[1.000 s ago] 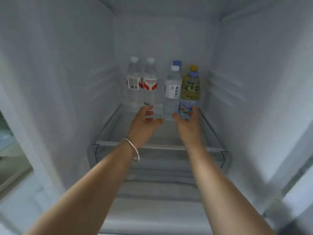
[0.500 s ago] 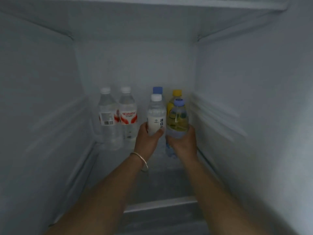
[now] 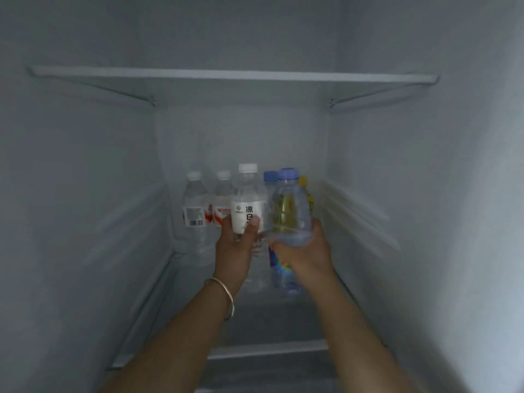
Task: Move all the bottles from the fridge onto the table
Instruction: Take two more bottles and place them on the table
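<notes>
White-walled fridge interior (image 3: 85, 194) with two shelves in view. Six plastic bottles: two clear white-capped bottles with red-and-white labels (image 3: 195, 211) far left; a blue cap (image 3: 270, 176) and yellow cap (image 3: 302, 181) behind. Left hand (image 3: 235, 248) grips a white-labelled bottle (image 3: 246, 205) printed "凉白"; right hand (image 3: 306, 251) grips a blue-capped bottle (image 3: 287, 214) with rainbow label.

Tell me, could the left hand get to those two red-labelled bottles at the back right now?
Probably not yet. The left hand grips the white-labelled bottle, so it has no free fingers. The red-labelled bottles stand just behind and to its left, with nothing blocking the way once that hand is free.
</notes>
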